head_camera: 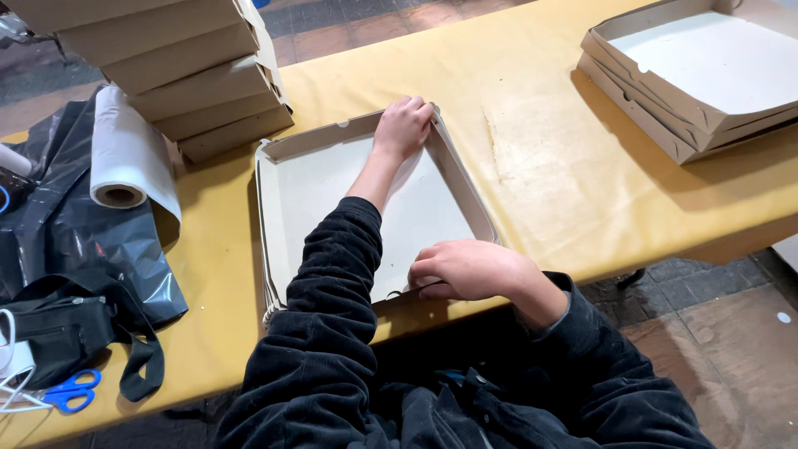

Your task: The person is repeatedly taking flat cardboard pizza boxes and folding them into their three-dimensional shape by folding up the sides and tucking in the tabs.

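While the shallow grey box (332,179) lies open on the yellow table (532,166), just in front of the person and close to the near edge, both hands work on its walls. The left hand (404,126) reaches across to the far right corner, its fingers curled over the top of the wall there and pressing on the cardboard. The right hand (465,270) sits at the near right corner, fingers bent and pinching the near wall where it meets the side wall. Both arms wear dark fleece sleeves (332,274), the left one lying across the inside of the box.

The box seems to rest on more flat cardboard, whose edges show along its left side. Just beyond its far left corner stands a stack of closed boxes (187,75). Left of that, a white roll (125,150) lies on black plastic sheeting (91,241). A black strap bag (71,333) rests on the sheeting nearer the person, with blue scissors (71,391) beside it at the table's near edge. Well apart, at the far right of the table, sit several open boxes (690,75) nested one in another.
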